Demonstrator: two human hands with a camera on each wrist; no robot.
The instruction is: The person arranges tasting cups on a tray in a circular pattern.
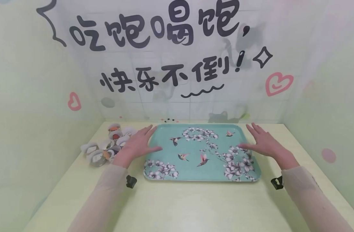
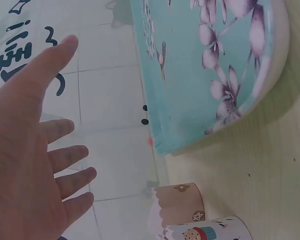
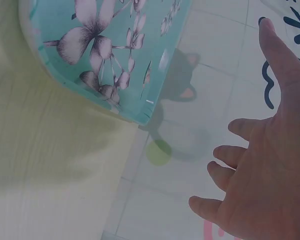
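Observation:
A turquoise rectangular tray (image 1: 191, 167) printed with white blossoms and small birds lies flat on the table. My left hand (image 1: 138, 143) is held by the tray's left side, fingers extended and thumb spread inward. By the right side is my right hand (image 1: 262, 141), its thumb pointing in over the edge and its fingers spread. In the left wrist view my left hand (image 2: 35, 135) looks apart from the tray (image 2: 185, 115), and in the right wrist view the right hand (image 3: 265, 165) does too. Neither hand holds anything.
Several small paper cups (image 1: 97, 158) with patterned sides cluster to the left of the tray, close to my left forearm. Printed walls with dark lettering (image 1: 174, 75) stand at the back and both sides. The pale wooden table (image 1: 188, 206) extends in front of the tray.

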